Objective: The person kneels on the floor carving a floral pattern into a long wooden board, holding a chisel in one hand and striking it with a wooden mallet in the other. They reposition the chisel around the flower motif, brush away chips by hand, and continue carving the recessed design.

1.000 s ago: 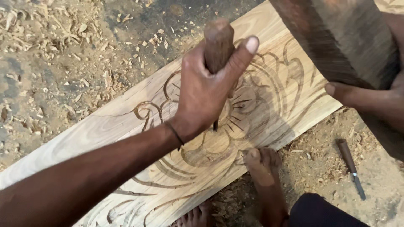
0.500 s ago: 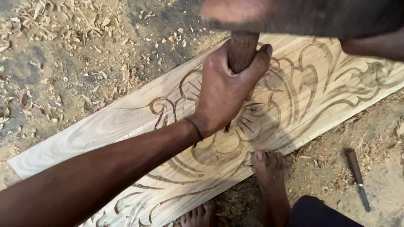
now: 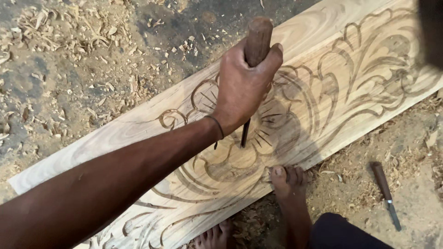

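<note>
My left hand is wrapped around the brown wooden handle of a chisel. The chisel stands nearly upright, and its thin dark blade meets a long pale wooden plank at the centre of a carved flower pattern. The plank lies diagonally on the ground and bears brown scroll and leaf outlines. A dark blurred shape fills the top right corner. My right hand does not show in the head view. A thin dark band circles my left wrist.
My bare feet press against the plank's near edge. A second chisel with a dark handle lies on the dirt at the lower right. Wood shavings are scattered over the ground beyond the plank.
The wooden mallet and the right hand holding it, above the chisel before, have gone up out of view, leaving a dark blur at top right. The left hand keeps the chisel on the flower.
</note>
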